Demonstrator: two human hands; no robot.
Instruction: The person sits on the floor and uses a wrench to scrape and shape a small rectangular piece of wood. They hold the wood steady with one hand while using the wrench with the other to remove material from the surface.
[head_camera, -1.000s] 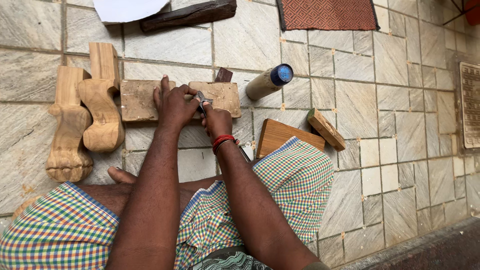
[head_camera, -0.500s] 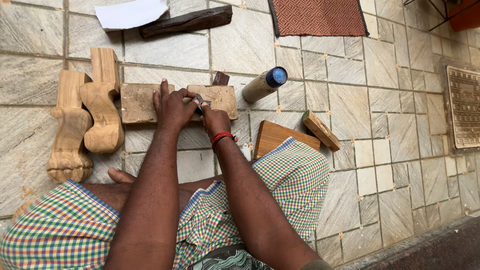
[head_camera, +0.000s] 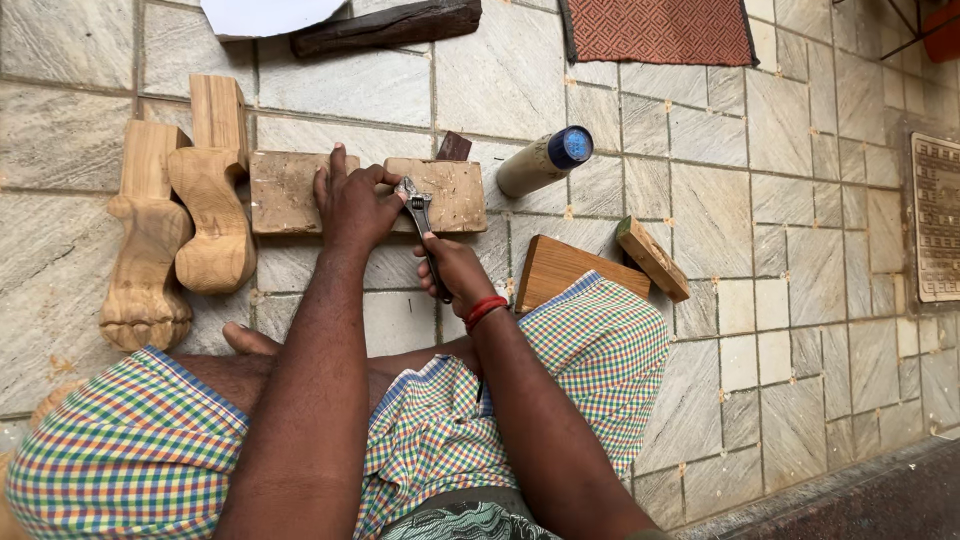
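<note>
I sit on a tiled floor with a flat wooden block (head_camera: 455, 192) lying in front of my knees. My left hand (head_camera: 352, 203) presses down on the block's middle, fingers spread over its top. My right hand (head_camera: 455, 268), with a red band at the wrist, grips the dark handle of a small adjustable wrench (head_camera: 418, 208). The wrench's metal jaw rests on the block right beside my left fingertips. What the jaw bites on is hidden by my fingers.
Two carved wooden furniture legs (head_camera: 175, 215) lie to the left. A cylinder with a blue cap (head_camera: 545, 160) lies right of the block, near a wooden board (head_camera: 560, 270) and a small wood piece (head_camera: 652, 258). A dark wood beam (head_camera: 385, 25) and red mat (head_camera: 660, 28) lie farther off.
My right hand has pulled back toward my knee along the wrench handle, so the wrench shows more plainly. My left hand stays on the block.
</note>
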